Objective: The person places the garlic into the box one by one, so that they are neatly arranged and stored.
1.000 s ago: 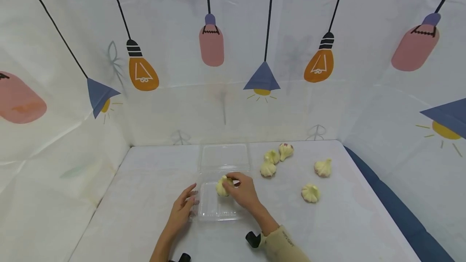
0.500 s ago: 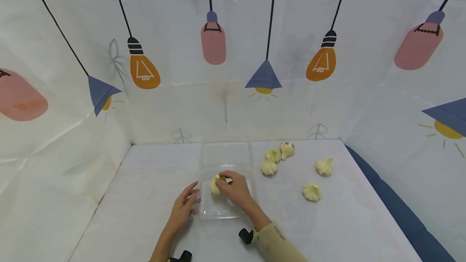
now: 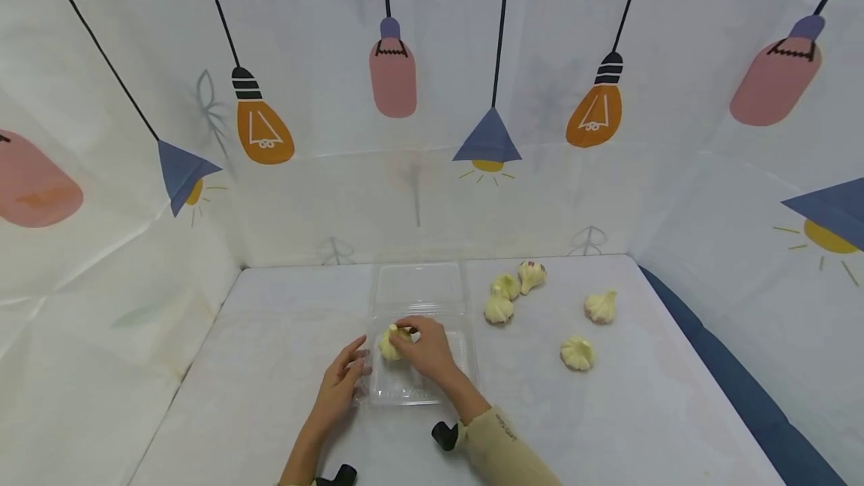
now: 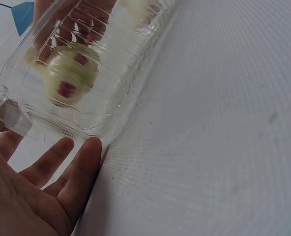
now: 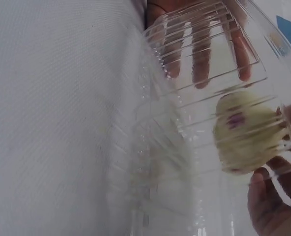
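A clear plastic clamshell container lies with its lid folded back on the white table. My right hand pinches a garlic bulb by its neck over the left part of the container's base. Through the clear wall, the left wrist view shows this bulb with purple patches, and the right wrist view shows the bulb beside the thumb and fingers. My left hand is at the container's left side, its fingers extended, fingertips right at the wall.
Right of the container sits a group of garlic bulbs. Two more bulbs stand farther right, one garlic bulb toward the back and another garlic bulb nearer. A lamp-patterned sheet hangs behind the table.
My right hand has moved left with the garlic bulb, from the middle of the container's base to its left part. My left hand has stayed at the container's side.
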### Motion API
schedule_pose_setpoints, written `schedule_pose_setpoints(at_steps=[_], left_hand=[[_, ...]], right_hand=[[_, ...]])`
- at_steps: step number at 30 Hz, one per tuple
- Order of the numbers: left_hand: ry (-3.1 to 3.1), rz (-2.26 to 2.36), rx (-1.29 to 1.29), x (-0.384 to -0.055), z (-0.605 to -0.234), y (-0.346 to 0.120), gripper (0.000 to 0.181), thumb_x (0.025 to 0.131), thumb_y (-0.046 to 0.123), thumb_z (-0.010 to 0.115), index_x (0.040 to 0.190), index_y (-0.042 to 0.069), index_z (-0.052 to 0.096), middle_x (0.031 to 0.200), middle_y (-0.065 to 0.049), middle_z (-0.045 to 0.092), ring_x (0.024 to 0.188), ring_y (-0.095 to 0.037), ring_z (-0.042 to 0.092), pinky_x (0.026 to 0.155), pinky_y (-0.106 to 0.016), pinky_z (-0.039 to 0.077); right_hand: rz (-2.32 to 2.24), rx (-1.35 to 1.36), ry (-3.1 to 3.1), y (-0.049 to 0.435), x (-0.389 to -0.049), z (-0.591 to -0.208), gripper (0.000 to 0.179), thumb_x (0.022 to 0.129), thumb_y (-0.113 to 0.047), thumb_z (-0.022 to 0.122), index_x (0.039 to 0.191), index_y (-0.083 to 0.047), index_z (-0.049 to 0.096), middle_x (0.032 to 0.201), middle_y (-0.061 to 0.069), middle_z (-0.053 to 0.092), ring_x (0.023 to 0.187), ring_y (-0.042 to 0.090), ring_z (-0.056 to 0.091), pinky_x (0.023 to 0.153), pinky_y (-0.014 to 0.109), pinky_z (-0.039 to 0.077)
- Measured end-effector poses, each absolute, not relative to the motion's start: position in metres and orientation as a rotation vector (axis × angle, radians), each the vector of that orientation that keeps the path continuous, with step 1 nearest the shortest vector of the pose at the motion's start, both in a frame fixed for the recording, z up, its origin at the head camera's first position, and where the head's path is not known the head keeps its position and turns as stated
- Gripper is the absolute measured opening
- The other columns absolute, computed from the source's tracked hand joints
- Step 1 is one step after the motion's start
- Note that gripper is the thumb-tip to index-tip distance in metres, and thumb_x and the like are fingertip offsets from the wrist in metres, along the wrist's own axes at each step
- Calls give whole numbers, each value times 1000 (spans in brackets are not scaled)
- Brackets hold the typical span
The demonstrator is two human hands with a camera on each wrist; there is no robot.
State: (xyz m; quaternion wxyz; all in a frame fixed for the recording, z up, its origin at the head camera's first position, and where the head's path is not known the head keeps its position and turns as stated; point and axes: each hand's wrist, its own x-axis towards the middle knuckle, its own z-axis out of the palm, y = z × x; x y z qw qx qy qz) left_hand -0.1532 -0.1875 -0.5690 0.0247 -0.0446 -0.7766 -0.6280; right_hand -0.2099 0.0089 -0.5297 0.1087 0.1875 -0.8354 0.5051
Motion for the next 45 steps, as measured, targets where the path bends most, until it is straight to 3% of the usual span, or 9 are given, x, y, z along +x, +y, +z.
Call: schedule_pose_setpoints(at_steps=[4,12,22,34,41,45], left_hand=[[-2402,-1936,-142,-153,-568,-187,42,103,17,49,144,6,44,122,-23,57,98,-33,63,67,-34,51],[-2397,-1949,-135,-153,-567,-187,42,103,17,49,144,7,45,123,-22,57,99,-34,63,69,-34,52],[-2375,-1906,-183,-151,-570,-190,40,103,14,48,141,1,45,121,-26,57,96,-35,64,66,-32,51],[-2371,-1916,-191,-152,-567,-192,40,103,15,48,142,6,47,122,-25,57,97,-35,63,63,-31,50],[-2371,-1969,-182,-147,-554,-187,40,103,7,47,141,-1,45,122,-30,56,98,-42,61,63,-32,50],[-2358,-1938,-188,-150,-566,-189,40,103,13,49,141,4,47,122,-25,57,97,-37,62,63,-31,50]], right_hand=[[1473,550,-2465,5,-212,-531,20,82,-17,78,99,-7,74,96,3,72,84,21,64,74,34,49],[1419,548,-2451,2,-212,-531,19,82,-16,76,98,-6,74,95,4,72,83,23,65,72,31,48],[1366,551,-2460,-3,-213,-542,20,81,-17,78,97,-7,74,90,2,68,80,18,64,72,28,49],[1315,572,-2491,-12,-214,-532,20,82,-18,78,99,-10,74,87,0,65,80,16,63,71,25,49],[1220,547,-2546,-13,-211,-529,19,81,-19,79,97,-11,75,86,1,64,78,16,61,68,25,46],[1214,549,-2537,-14,-212,-532,19,80,-18,79,97,-11,75,85,0,65,78,15,61,68,26,47]])
